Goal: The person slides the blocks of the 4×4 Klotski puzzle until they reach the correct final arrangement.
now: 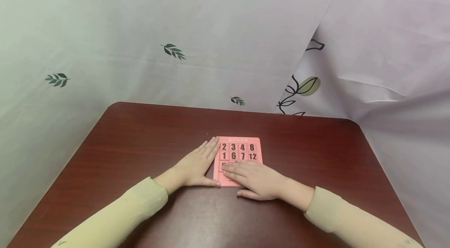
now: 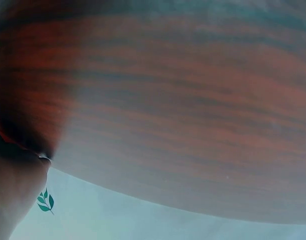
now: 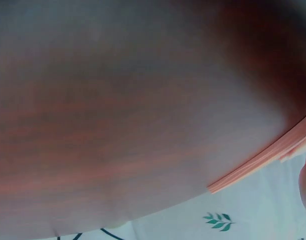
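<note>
A pink sliding number puzzle (image 1: 240,140) lies flat on the dark red wooden table. Its top row reads 2, 3, 4, 8 and the row below 1, 6, 7, 12. My left hand (image 1: 197,165) rests along the puzzle's left side, fingers straight at the upper left edge and thumb by the lower left corner. Extended over the lower rows are the fingers of my right hand (image 1: 258,179), with a fingertip on the tile at the left of the third row; most of those tiles are hidden. In the right wrist view the puzzle's side edge (image 3: 263,160) shows.
The brown-red table (image 1: 158,131) has rounded far corners. White curtains (image 1: 211,25) printed with leaves hang close behind it and at both sides.
</note>
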`<state>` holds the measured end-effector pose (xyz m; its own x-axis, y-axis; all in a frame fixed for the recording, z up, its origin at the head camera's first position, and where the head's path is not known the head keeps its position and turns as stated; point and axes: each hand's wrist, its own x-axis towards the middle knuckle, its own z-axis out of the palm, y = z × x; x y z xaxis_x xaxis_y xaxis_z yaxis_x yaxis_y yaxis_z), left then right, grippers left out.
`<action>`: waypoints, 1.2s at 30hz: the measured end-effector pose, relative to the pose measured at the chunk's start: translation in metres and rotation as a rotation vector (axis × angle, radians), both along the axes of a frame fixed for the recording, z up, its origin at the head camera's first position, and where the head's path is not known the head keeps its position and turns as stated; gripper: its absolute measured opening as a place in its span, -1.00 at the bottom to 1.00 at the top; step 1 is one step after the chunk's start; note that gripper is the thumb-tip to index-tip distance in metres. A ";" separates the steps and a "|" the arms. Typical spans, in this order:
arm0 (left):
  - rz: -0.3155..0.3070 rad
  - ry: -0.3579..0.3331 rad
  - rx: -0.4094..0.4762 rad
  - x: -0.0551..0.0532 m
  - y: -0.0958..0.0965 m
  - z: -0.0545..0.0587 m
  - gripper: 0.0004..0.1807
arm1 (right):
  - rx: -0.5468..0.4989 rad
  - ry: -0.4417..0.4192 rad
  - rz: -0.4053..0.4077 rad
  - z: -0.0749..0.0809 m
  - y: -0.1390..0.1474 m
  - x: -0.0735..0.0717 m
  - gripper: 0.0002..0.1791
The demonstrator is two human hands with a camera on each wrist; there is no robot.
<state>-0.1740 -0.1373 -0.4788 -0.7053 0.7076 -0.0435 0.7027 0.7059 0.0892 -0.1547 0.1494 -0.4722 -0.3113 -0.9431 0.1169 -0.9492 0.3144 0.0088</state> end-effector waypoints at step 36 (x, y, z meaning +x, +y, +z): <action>-0.003 0.014 0.002 -0.001 0.000 -0.002 0.41 | -0.056 0.071 0.041 0.001 0.028 0.014 -0.27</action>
